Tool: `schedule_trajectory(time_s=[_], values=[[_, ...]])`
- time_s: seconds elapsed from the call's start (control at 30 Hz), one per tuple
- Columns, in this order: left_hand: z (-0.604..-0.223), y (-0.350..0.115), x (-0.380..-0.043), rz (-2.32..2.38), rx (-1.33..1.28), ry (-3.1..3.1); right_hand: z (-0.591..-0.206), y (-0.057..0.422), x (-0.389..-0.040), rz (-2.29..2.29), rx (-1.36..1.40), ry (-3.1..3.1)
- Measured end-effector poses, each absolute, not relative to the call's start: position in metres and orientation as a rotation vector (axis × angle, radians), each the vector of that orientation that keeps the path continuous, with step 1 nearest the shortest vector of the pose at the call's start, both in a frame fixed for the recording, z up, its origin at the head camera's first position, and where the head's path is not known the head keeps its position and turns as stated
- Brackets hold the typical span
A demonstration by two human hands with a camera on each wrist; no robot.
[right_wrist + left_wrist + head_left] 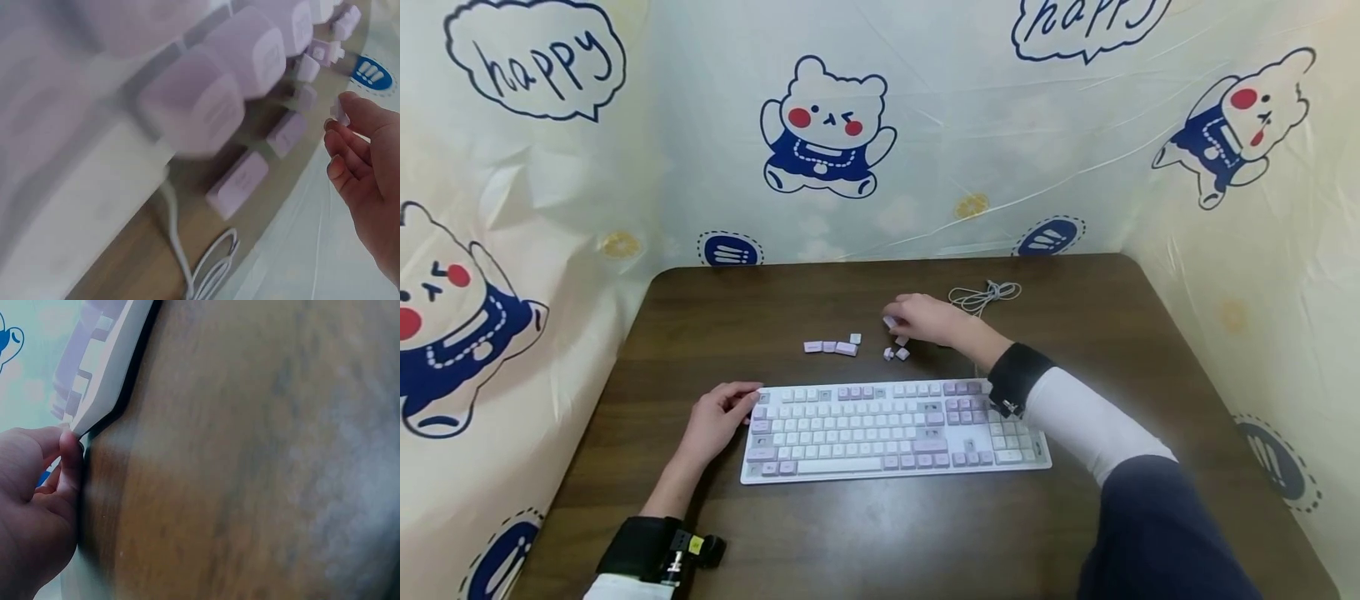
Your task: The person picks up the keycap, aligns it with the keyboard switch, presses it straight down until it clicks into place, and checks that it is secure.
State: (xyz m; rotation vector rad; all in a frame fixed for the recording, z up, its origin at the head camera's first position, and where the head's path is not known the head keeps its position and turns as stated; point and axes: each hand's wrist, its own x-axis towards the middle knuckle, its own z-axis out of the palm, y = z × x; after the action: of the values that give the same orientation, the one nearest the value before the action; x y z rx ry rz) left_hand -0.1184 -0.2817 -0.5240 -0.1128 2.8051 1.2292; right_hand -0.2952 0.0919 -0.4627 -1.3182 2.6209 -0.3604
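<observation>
A white and lilac keyboard [854, 465] lies flat on the table. At its back left corner my left hand [718, 421] grips the edge between thumb and fingers; the left wrist view shows this left hand [37, 494] at the corner too. Beyond the keyboard, my right hand [925, 318] pinches a small pale keycap [340, 111] between thumb and fingers. A few loose keycaps [902, 354] lie just below that hand. Further left sits a short row of lilac keycaps [846, 349] with a pale keycap [855, 338] behind it.
A coiled pale cable [992, 293] lies behind the right forearm and runs to the keyboard. The dark wooden table [865, 542] meets a printed plastic sheet [940, 167] at the back and sides.
</observation>
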Motion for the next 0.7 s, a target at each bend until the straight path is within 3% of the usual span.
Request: schedule_trajectory(time_s=[0.3, 0.7], values=[[-0.523, -0.281, -0.121, 1.225, -0.084, 2.808, -0.454, 0.153, -0.263, -0.524, -1.168, 2.671], [-0.528, -0.28, -0.121, 1.2, -0.086, 2.818, -0.445, 0.244, -0.194, -0.619, -0.837, 2.677]])
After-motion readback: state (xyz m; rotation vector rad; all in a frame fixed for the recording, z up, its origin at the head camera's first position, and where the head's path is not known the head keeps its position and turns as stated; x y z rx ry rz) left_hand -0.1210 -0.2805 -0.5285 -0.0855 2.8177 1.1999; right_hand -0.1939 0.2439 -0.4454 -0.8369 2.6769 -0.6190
